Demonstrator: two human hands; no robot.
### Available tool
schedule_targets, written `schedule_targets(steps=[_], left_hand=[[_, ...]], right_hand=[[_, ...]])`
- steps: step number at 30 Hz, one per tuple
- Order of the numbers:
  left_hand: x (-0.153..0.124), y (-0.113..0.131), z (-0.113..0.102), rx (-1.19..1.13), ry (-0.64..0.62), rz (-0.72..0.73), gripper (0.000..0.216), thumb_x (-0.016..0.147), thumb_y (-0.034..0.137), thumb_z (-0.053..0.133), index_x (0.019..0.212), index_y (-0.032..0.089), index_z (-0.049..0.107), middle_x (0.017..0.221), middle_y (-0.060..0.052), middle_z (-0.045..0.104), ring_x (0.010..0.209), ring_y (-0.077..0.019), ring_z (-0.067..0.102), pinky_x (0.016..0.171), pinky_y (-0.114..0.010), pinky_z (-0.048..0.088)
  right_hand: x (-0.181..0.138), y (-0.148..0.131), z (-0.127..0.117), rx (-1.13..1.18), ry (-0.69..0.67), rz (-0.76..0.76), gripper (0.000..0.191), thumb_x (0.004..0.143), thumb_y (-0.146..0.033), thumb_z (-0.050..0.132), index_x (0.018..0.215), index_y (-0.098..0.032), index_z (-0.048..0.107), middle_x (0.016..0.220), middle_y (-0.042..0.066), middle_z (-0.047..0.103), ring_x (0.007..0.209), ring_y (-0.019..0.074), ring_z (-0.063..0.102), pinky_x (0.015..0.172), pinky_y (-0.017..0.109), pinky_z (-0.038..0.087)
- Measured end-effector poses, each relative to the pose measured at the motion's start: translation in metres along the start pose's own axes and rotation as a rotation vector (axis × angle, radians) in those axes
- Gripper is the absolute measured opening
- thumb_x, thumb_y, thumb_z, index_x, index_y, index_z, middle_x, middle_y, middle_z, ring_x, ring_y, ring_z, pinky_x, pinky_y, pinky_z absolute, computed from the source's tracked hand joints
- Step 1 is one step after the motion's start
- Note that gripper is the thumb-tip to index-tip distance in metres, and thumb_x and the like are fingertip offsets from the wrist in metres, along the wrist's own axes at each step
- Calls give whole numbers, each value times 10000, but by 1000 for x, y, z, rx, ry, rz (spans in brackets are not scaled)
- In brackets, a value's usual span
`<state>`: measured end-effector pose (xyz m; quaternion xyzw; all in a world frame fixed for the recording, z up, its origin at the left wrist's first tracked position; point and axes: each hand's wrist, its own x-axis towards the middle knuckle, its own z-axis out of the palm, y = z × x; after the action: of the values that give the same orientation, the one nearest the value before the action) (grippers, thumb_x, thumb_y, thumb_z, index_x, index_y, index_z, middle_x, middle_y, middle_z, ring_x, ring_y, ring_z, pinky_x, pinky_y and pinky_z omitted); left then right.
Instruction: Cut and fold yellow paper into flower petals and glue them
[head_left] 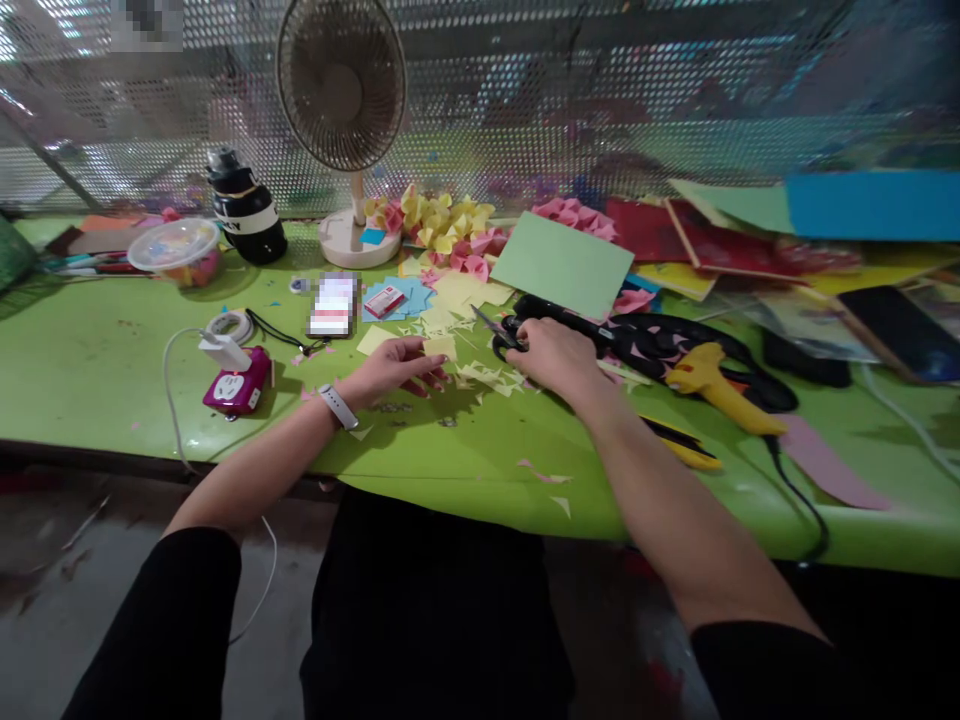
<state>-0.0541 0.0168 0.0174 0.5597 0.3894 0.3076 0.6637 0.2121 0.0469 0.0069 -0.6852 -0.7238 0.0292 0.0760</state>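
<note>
My left hand (pixel 397 368), with a white band at its wrist, is over the front middle of the green table. A small piece of yellow paper (pixel 441 347) is between its thumb and index finger. The other fingers are curled below. To its right, my right hand (pixel 556 356) grips black-handled scissors (pixel 504 334), blades pointing to the far left. Cut yellow paper scraps (pixel 484 377) lie between the hands. Behind them is a pile of pale yellow paper (pixel 469 294). A small red and white box (pixel 385 302) rests on blue paper pieces (pixel 416 297).
A yellow glue gun (pixel 720 385) with a black cord and a yellow-and-black cutter (pixel 682 443) lie right. Behind stand a fan (pixel 356 236), folded yellow paper flowers (pixel 446 220) and a black bottle (pixel 255 222). A phone (pixel 332 304) and purple socket block (pixel 241 385) are left.
</note>
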Motion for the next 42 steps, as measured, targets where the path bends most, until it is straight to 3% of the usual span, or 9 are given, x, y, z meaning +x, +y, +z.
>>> schedule_targets(steps=[8, 16, 19, 24, 28, 31, 36, 42], left_hand=[[-1, 1, 2, -20, 20, -18, 345, 808, 401, 800, 808, 115, 607, 769, -52, 730, 597, -80, 669, 633, -243, 582], [-1, 3, 3, -81, 90, 4, 241, 850, 303, 770, 847, 104, 633, 787, -37, 723, 656, -73, 676, 659, -228, 568], [1, 1, 1, -133, 122, 30, 236, 863, 303, 757, 848, 104, 631, 783, -23, 712, 651, -59, 662, 679, -224, 563], [2, 1, 1, -205, 175, 38, 226, 879, 305, 743, 857, 117, 619, 799, -25, 718, 645, -56, 657, 694, -227, 552], [-2, 6, 3, -243, 214, 60, 183, 900, 276, 718, 865, 130, 612, 815, -27, 724, 665, -62, 662, 729, -237, 547], [-4, 9, 4, -276, 235, 88, 163, 917, 260, 695, 863, 137, 603, 821, -27, 724, 670, -64, 662, 735, -239, 546], [-5, 9, 8, -301, 235, 87, 159, 922, 245, 692, 865, 128, 600, 799, -23, 718, 660, -60, 664, 724, -229, 549], [-5, 5, 10, -330, 191, 93, 148, 924, 225, 687, 860, 113, 616, 793, -34, 729, 668, -70, 681, 725, -241, 561]], right_hand=[[-1, 4, -13, 10, -150, 35, 167, 711, -388, 722, 730, -222, 713, 692, 85, 702, 671, 259, 650, 575, 341, 399], [-1, 6, -23, 83, -189, 69, 115, 674, -328, 716, 667, -222, 670, 731, 82, 726, 667, 261, 655, 549, 345, 386], [-3, 10, -24, 300, -184, 114, 113, 656, -270, 738, 714, -208, 664, 736, 67, 730, 612, 226, 655, 566, 335, 443], [-12, 4, -19, 1003, -212, 14, 291, 619, -298, 818, 837, -189, 660, 727, 50, 721, 573, 180, 648, 518, 302, 516], [-26, -17, -17, 1214, -343, 3, 433, 551, -416, 908, 809, -188, 645, 712, 49, 723, 544, 145, 614, 463, 265, 487], [-35, -29, -18, 1228, -420, -11, 502, 527, -477, 932, 792, -191, 616, 703, 31, 704, 562, 130, 595, 481, 256, 494], [-42, -36, -19, 1173, -508, -83, 535, 606, -587, 880, 860, -193, 622, 765, 33, 689, 616, 133, 601, 554, 283, 528], [-45, -42, -18, 1163, -555, -93, 559, 593, -591, 881, 868, -199, 591, 789, 38, 657, 709, 178, 619, 565, 306, 510]])
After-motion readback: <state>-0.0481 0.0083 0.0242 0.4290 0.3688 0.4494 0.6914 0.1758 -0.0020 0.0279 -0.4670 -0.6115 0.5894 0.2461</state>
